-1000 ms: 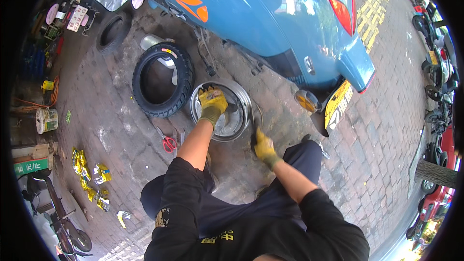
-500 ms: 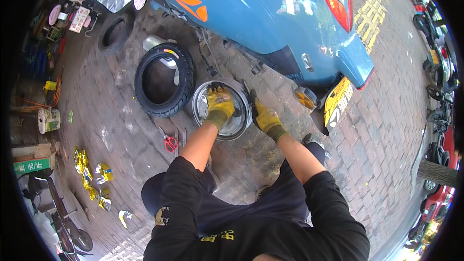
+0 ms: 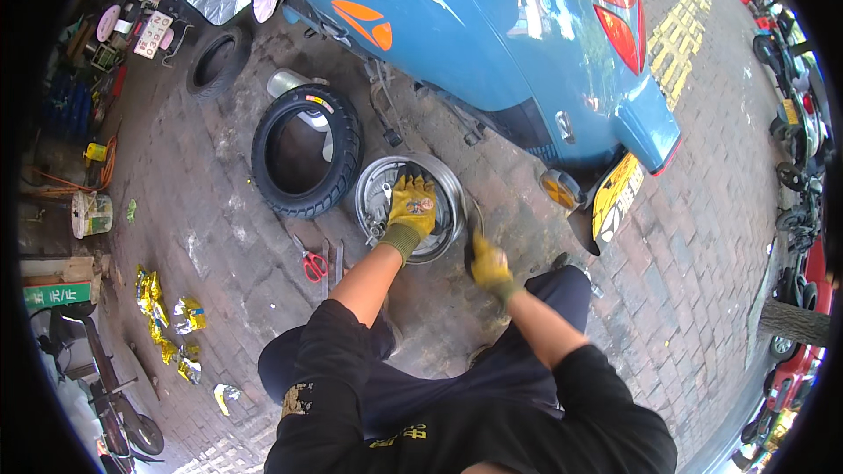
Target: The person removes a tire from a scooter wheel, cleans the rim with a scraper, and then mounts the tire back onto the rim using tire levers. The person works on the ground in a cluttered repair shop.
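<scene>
A silver metal wheel rim [image 3: 452, 202] lies on its side on the paving in front of me. My left hand [image 3: 413, 207], in a yellow and black work glove, reaches over its face, with the fingers curled onto the hub area. To the right of the rim is my right hand [image 3: 490, 265], gloved alike and closed, a little blurred. A thin, dark, blade-like tool [image 3: 476, 215] sticks up from its fingers close to the rim's edge. Left of the rim, a black tyre [image 3: 266, 154] with a coloured label lies flat.
Beyond the rim stands a blue scooter [image 3: 492, 44]. Red-handled scissors [image 3: 314, 266] and flat metal bars [image 3: 332, 265] lie near my left knee. Another tyre [image 3: 198, 79], gold foil wrappers [image 3: 154, 307] and a white bucket [image 3: 91, 214] are to the left.
My right hand has pulled back from the rim's edge toward me with the thin tool. My left hand stays on the rim. The whole view has shifted slightly.
</scene>
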Available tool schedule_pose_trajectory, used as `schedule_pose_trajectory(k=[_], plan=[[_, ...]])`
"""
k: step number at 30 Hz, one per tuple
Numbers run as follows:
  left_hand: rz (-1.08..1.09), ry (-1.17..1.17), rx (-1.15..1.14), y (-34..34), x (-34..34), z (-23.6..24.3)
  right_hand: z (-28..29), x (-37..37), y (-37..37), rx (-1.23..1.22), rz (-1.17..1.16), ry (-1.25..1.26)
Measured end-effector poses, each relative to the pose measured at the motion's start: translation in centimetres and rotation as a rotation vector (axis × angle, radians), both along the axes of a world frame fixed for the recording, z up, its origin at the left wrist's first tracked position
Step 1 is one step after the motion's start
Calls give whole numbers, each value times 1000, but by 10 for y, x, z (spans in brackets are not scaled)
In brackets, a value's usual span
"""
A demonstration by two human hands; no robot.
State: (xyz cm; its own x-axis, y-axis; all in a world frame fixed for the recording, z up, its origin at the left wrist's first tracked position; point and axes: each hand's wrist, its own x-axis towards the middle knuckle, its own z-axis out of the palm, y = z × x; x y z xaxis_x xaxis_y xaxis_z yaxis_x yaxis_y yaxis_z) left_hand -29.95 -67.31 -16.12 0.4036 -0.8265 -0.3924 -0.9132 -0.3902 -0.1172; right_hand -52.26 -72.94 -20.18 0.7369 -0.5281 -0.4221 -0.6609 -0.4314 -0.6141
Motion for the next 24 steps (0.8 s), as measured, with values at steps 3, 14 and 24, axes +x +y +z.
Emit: schedule_pose_trajectory(k=[3, 14, 24], plan=[[-11, 13, 33, -11, -19, 3, 3, -4, -15, -88, -35, -40], [-19, 19, -35, -16, -15, 24, -6, -6, -19, -136, -68, -43], [382, -82, -75, -15, 44, 28, -9, -25, 4, -68, -47, -20]])
